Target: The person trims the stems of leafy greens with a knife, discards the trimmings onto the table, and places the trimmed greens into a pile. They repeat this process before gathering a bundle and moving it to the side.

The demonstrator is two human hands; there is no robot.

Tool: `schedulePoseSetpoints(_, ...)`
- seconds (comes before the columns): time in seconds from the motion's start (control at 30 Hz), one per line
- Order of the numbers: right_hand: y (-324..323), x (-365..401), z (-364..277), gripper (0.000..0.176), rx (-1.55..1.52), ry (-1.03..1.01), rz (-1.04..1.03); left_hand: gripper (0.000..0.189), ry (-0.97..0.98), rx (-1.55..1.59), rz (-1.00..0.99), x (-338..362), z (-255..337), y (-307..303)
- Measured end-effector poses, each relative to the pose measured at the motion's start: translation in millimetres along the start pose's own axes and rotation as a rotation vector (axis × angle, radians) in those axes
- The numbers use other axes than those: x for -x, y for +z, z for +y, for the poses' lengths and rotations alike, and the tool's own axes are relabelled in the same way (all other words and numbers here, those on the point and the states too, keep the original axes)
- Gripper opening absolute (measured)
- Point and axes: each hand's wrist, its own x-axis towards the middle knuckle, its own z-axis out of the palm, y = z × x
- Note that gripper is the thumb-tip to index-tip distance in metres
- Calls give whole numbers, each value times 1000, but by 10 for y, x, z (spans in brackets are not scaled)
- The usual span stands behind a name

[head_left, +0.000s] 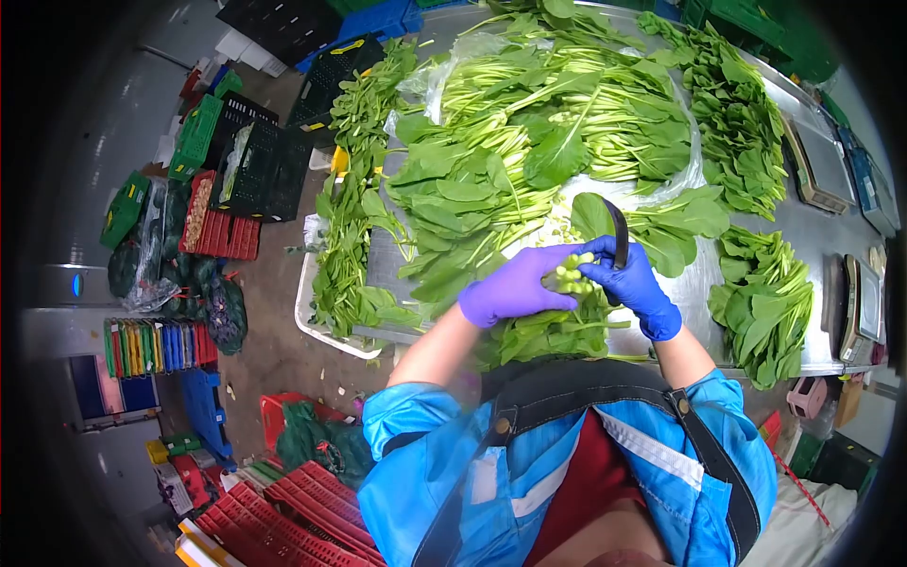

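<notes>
My left hand (518,286), in a purple glove, is closed around a bunch of leafy greens (569,276). The cut pale stem ends point up between my hands, and the leaves hang down towards my apron. My right hand (631,282), in a blue glove, is closed on a dark curved knife (619,232) that sticks up past the fingers. Its thumb and fingertips touch the stem ends. Just beyond my hands lie small pale stem trimmings (559,225) and a large heap of the same greens (472,175), stems and leaves mixed.
The metal table (383,260) carries more greens along its left edge and a bunch (763,302) at right. Weighing scales (817,161) stand at the right edge. A white tub (307,302) sits beneath the left edge. Red crates (283,520) and dark crates (265,170) are to the left.
</notes>
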Motion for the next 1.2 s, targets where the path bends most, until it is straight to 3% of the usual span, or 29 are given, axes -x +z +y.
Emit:
schedulePoseSetpoints(0.07,-45,-3,-30,29,-3,25,-68,58,-117,13,-26,-28,-191,-69)
schedulePoseSetpoints(0.13,15,54,-96,24,32,46,-96,51,-101,148,-68,23,-109,-159)
schedulePoseSetpoints(0.2,-84,37,239,22,22,2,-104,50,-91,-361,-53,162,90,-320)
schedulePoseSetpoints(0.23,-137,35,226,22,67,158,-82,43,-101,-425,96,208,148,-445)
schedulePoseSetpoints(0.27,-190,40,234,22,113,313,-61,38,-167,-154,163,298,234,-648)
schedulePoseSetpoints(0.3,-239,50,328,25,223,295,3,30,-71,-131,232,412,247,-848)
schedulePoseSetpoints(0.33,-338,47,664,28,351,175,62,39,-4,191,351,492,382,-954)
schedulePoseSetpoints(0.37,-440,62,836,31,460,86,139,36,93,318,469,555,431,-1075)
schedulePoseSetpoints(0.43,-546,24,871,37,621,-33,283,48,302,775,569,601,273,-1278)
schedulePoseSetpoints(0.57,-627,-114,363,40,566,-163,485,52,277,1031,684,375,61,-1357)
schedulePoseSetpoints(0.6,-620,-151,269,40,524,-232,548,51,228,1047,663,273,-56,-1341)
schedulePoseSetpoints(0.7,-430,-232,8,41,116,-242,301,44,45,1001,533,-69,-238,-1102)
schedulePoseSetpoints(0.8,-145,-331,-59,65,127,-125,27,45,-119,907,453,-455,-401,-600)
schedulePoseSetpoints(0.83,-71,-443,322,76,290,-335,10,43,-154,964,445,-577,-504,-445)
schedulePoseSetpoints(0.87,47,-281,88,86,223,-117,-26,42,-199,1016,428,-688,-567,-305)
schedulePoseSetpoints(0.97,53,-157,262,85,382,-2,88,39,-273,1180,474,-841,-466,19)
schedulePoseSetpoints(1.0,-17,-188,493,78,283,-93,115,38,-276,1191,537,-900,-454,133)
schedulePoseSetpoints(1.07,-191,-145,614,72,182,-189,155,42,-181,1198,423,-944,-425,282)
schedulePoseSetpoints(1.13,-602,84,565,57,-157,26,154,54,-140,1096,289,-866,-388,333)
schedulePoseSetpoints(1.2,-1083,361,482,50,-341,90,364,63,-126,929,225,-774,-502,217)
